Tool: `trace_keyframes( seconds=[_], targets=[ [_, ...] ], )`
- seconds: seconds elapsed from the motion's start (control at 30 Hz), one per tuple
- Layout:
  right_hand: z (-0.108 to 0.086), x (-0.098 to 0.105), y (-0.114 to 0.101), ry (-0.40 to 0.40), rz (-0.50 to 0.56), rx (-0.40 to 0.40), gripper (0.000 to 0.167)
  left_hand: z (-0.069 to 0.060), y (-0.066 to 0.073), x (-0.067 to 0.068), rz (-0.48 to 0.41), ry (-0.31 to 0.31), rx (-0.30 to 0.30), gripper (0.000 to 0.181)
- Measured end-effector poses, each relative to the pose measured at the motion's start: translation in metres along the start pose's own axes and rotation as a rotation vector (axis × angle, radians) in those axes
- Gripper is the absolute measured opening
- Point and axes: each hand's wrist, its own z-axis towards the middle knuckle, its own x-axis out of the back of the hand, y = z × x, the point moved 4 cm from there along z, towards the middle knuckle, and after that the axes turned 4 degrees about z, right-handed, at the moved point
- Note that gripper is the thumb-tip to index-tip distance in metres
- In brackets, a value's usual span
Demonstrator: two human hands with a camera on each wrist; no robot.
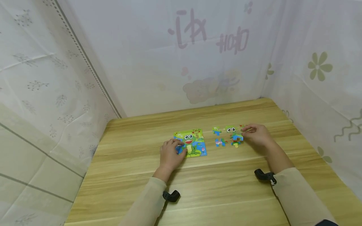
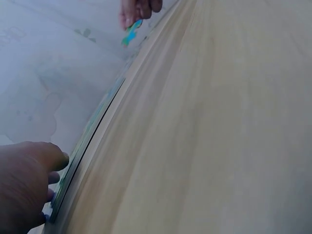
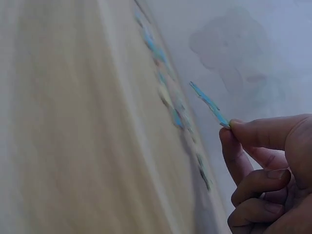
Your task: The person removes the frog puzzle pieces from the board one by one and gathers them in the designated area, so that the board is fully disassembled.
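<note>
A square frog picture board [image 1: 198,147] lies flat on the wooden table. My left hand [image 1: 171,153] rests at its left edge, fingertips and thumb touching the picture. To the right, my right hand [image 1: 257,135] pinches a blue and green jigsaw piece [image 3: 209,105] between thumb and forefinger, raised above the table. Below and beside it lie several loose pieces, among them one with the frog's eyes [image 1: 231,129], a blue and green corner piece [image 1: 216,131] and a blue piece with pink [image 1: 220,142]. The right hand partly hides pieces near its fingertips.
The wooden table [image 1: 215,188] has its far edge against a white printed curtain [image 1: 141,62]. More curtain hangs at the left and right sides. A black camera mount [image 1: 171,196] sits on the left wrist, another [image 1: 264,175] on the right.
</note>
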Motion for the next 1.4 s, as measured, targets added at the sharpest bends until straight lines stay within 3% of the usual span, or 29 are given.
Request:
trace_keyframes(
  seconds=[0.13, 0.57, 1.0, 1.4],
  targets=[
    [-0.005, 0.015, 0.005, 0.0, 0.022, -0.021, 0.037, -0.001, -0.005, 0.002, -0.026, 0.004, -0.01, 0.026],
    [-0.007, 0.039, 0.028, -0.001, -0.107, 0.007, 0.043, -0.005, -0.015, 0.012, -0.105, 0.001, -0.039, 0.024],
    [-0.007, 0.037, 0.035, 0.041, -0.139, -0.002, 0.035, -0.012, -0.026, 0.02, -0.15, -0.006, -0.104, 0.028],
    [-0.005, 0.035, 0.037, 0.068, -0.186, -0.003, 0.035, -0.014, -0.029, 0.02, -0.196, -0.009, -0.117, 0.026]
  ],
)
